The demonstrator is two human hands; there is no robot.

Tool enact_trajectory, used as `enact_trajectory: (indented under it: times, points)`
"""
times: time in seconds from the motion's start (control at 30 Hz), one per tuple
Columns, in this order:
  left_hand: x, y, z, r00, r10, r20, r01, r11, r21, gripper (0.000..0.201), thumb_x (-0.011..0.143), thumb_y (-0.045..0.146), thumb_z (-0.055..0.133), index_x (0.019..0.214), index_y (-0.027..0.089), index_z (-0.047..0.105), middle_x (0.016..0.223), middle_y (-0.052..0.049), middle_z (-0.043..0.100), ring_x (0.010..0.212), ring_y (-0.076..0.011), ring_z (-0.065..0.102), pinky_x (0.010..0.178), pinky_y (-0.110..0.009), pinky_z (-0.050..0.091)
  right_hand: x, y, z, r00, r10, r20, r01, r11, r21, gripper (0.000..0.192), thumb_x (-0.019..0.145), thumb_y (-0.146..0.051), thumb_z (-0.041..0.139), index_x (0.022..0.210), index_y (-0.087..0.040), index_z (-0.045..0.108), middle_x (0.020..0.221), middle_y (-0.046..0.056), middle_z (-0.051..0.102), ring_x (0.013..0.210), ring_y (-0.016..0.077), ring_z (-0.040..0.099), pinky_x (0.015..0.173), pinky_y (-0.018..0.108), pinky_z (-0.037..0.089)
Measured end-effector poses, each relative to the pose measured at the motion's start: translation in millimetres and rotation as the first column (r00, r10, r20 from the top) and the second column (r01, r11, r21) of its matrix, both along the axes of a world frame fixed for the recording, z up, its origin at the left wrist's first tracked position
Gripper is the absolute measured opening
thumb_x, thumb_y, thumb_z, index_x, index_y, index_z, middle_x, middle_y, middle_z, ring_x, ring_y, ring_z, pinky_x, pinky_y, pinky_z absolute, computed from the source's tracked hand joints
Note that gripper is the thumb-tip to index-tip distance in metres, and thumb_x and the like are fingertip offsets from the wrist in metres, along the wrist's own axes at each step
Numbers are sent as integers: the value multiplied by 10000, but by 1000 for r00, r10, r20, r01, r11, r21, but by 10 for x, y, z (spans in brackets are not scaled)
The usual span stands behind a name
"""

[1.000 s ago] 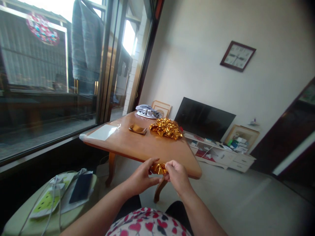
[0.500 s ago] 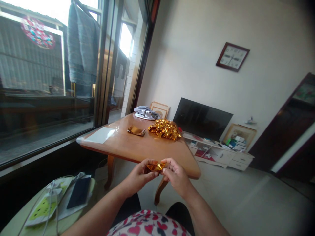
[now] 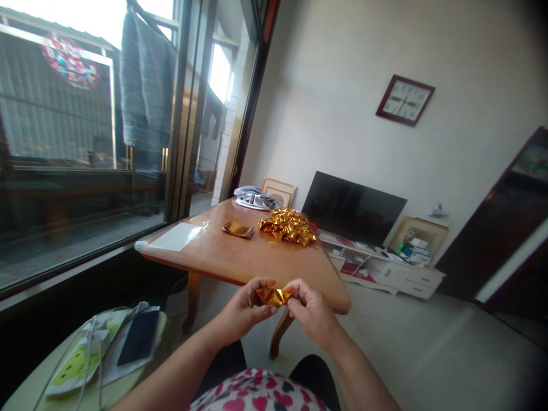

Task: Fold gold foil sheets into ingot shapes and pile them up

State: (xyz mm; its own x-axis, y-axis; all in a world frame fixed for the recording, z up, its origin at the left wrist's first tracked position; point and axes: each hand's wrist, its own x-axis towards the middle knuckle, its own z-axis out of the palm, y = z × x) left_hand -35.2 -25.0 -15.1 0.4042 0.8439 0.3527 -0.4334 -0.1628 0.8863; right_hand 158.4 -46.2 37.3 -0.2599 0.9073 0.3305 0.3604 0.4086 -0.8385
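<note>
Between my hands is a small folded piece of gold foil paper, boat-shaped with pointed ends, held in front of the table's near edge. My left hand pinches its left end between thumb and fingers. At the right end, my right hand grips it with the thumb and bent fingers. Beyond, on the wooden table, lies a heap of shiny folded gold foil pieces. A short stack of flat gold paper sheets rests to the left of that heap.
A white sheet lies at the table's left end, and a bundle of cloth at the far end. On a pale green stool at lower left are a dark phone and cables. A television stands behind the table.
My hands have drawn slightly apart, the right one shifting a little rightward, and more of the gold foil piece shows between them. The view has moved slightly.
</note>
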Motion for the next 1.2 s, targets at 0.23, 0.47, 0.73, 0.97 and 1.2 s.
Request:
enact_trajectory:
  times: [0.23,0.47,0.73,0.97,1.2]
  points:
    - [0,-1,-9,999,25,-25,-24,999,36,578,743,254,834,1244,209,549,1113,-81,637,1003,-196,609,864,-319,455,25,34,-57,999,-46,29,45,999,29,106,821,-251,556,886,-207,628,685,-34,594,588,128,531,571,238,410]
    - [2,-12,23,1000,0,11,0,1000,8,492,780,301,804,1210,205,585,1117,-81,646,1058,-198,590,926,-332,436,-5,15,-60,998,-50,34,49,998,32,90,828,-265,557,868,-211,616,648,-33,585,593,139,547,575,242,420]
    - [8,11,35,996,87,-3,-87,996,25,476,779,322,800,1182,198,579,1069,-74,648,997,-189,597,867,-312,448,-8,115,-98,974,-212,-86,200,971,-129,298,884,-496,540,899,-202,585,708,10,668,561,152,603,567,262,470]
    - [72,236,30,982,152,-113,-145,987,66,497,774,346,789,1193,194,569,1063,-74,657,955,-190,608,839,-306,461,-17,385,-195,965,-261,-1,260,962,-84,358,897,-497,512,685,-213,560,577,-8,632,492,150,559,505,249,408]
    - [130,687,-106,930,293,-220,-281,956,85,428,781,262,707,1183,177,585,1039,-73,666,917,-194,620,813,-305,488,108,699,-216,892,-431,138,388,885,255,369,929,-438,492,625,-229,497,557,-11,559,551,158,511,541,256,320]
